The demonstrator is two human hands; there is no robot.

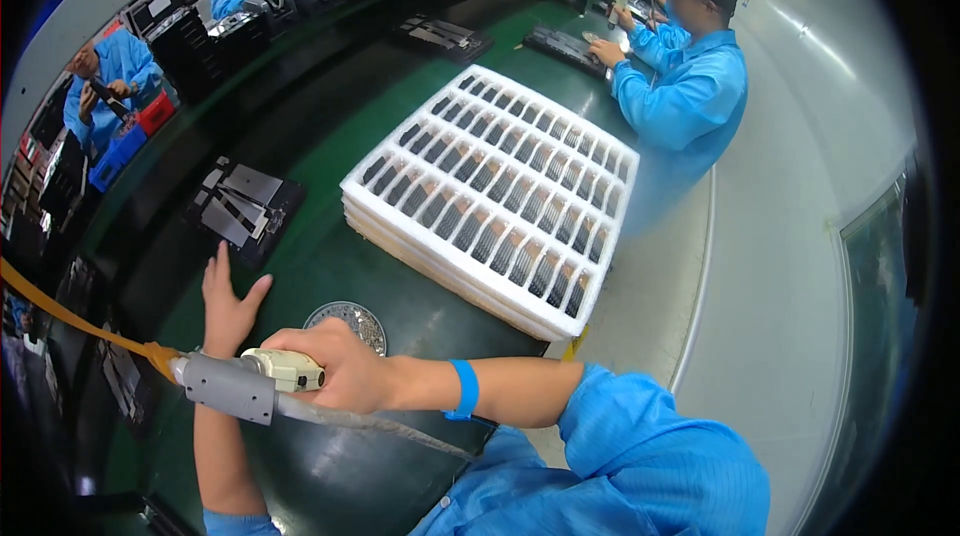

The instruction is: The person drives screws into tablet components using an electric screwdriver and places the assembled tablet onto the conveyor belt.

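The right hand (345, 371) is wrapped tight around a hand tool (250, 381). The tool has a cream handle and a grey body, and an orange hose (60, 314) runs off to the left. It sits low and near, just over the green table (330, 136). The left hand (228, 304) is open and flat, fingers spread, resting on the table just past the tool. It holds nothing.

A small round metal dish (352, 321) lies right beside both hands. Farther off to the right is a stack of white trays (490, 191) full of little dark parts. To the left lies a black tray (242, 208) with grey plates.

I think the person is getting the tool ready, with no part under it yet. The tool should be held steady, and the flat hand kept clear of its tip.
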